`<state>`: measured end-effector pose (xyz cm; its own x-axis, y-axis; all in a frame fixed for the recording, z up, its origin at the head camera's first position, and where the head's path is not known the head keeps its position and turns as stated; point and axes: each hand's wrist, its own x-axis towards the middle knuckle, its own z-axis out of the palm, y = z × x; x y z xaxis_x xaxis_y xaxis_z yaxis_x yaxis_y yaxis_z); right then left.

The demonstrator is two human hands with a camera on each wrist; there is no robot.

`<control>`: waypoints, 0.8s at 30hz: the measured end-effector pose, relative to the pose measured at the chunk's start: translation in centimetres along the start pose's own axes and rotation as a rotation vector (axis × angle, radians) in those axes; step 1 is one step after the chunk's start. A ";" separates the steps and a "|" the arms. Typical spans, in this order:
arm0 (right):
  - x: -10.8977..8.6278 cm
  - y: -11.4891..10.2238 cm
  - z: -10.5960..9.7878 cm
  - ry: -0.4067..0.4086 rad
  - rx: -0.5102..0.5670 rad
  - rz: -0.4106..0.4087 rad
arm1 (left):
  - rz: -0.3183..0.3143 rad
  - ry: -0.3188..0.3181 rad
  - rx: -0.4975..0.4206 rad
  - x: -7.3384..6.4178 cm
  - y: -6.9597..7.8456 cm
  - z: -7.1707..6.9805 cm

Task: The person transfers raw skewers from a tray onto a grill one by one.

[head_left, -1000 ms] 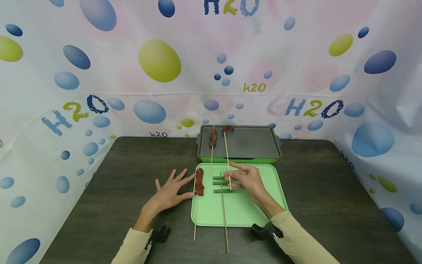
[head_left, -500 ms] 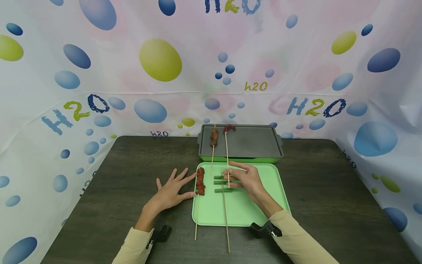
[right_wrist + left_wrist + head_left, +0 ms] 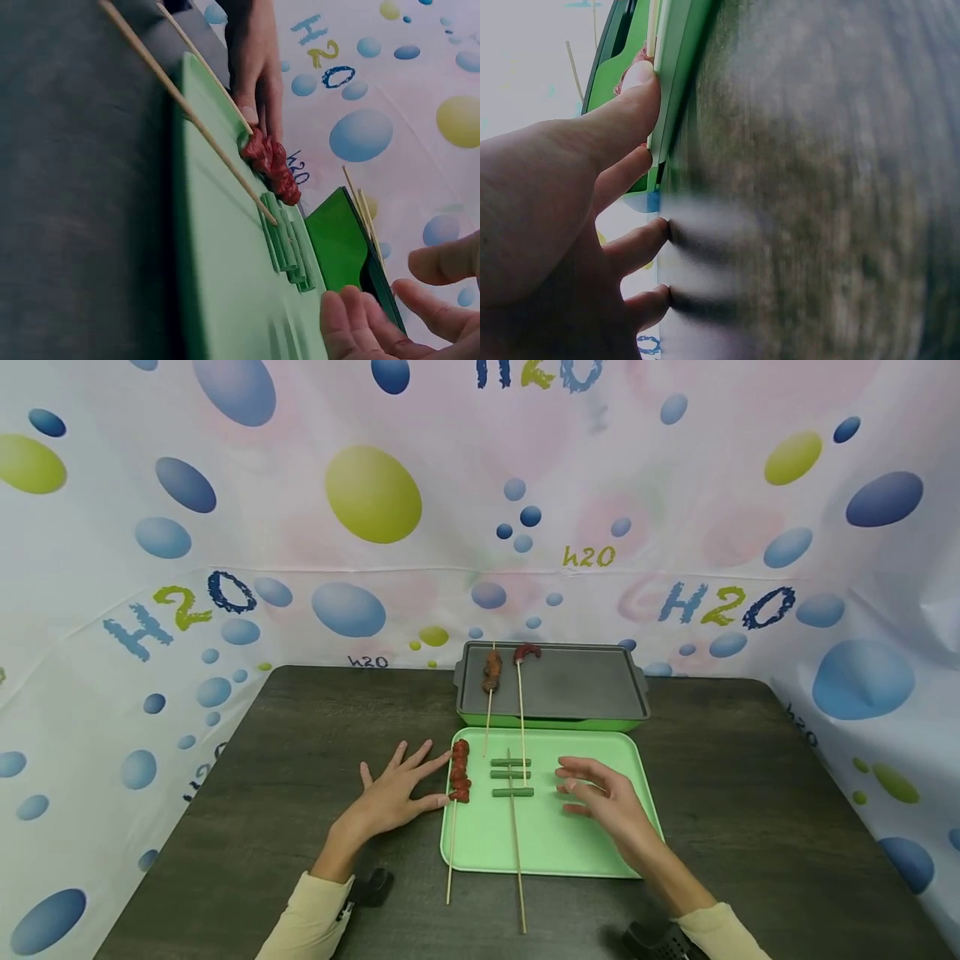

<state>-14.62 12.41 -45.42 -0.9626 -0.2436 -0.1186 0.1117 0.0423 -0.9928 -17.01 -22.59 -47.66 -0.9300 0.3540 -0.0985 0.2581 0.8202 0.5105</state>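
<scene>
My left hand [image 3: 390, 802] lies with fingers spread at the left edge of the light green tray [image 3: 555, 847], thumb and index at its rim. Right beside those fingertips is a skewer of red meat chunks [image 3: 460, 772]. My right hand [image 3: 606, 797] is over the tray's right half, fingers loosely bent, nothing in them. To its left lies a skewer with three green stalk pieces [image 3: 513, 792]. On the grill plate [image 3: 581, 685] rest a skewer of browned meat [image 3: 491, 672] and a skewer with a curled dark red piece [image 3: 528, 651], its stick reaching over the tray.
The grill plate, with a green base [image 3: 555, 723], stands directly behind the tray. Two skewer sticks stick out past the tray's front edge over the dark wooden table [image 3: 337, 710]. A patterned curtain [image 3: 420, 527] hangs behind the table.
My right hand has let go of the stick of the curled-piece skewer and moved right and back from it. The skewer stays on the grill plate. My left hand stays at the tray's edge.
</scene>
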 end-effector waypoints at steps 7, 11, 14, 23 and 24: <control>-4.0 0.9 -0.7 -0.132 -0.017 0.003 | 0.003 -0.004 -0.002 0.2 -0.1 0.0; -5.4 1.5 -0.9 -0.202 0.007 0.025 | 0.002 -0.001 -0.003 0.2 -0.2 0.1; -6.2 2.0 -0.8 -0.249 0.029 0.053 | 0.004 0.000 -0.003 0.2 -0.3 0.2; -7.0 3.6 0.8 -0.381 0.165 0.199 | -0.002 0.001 -0.002 0.1 -0.2 0.1; -7.0 3.7 1.1 -0.391 0.190 0.214 | 0.002 0.001 -0.003 0.1 -0.2 0.2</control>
<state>-7.20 13.23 -48.27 -0.7520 -0.5964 -0.2807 0.3757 -0.0378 -0.9260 -17.15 -22.63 -47.91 -0.9300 0.3547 -0.0966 0.2589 0.8184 0.5130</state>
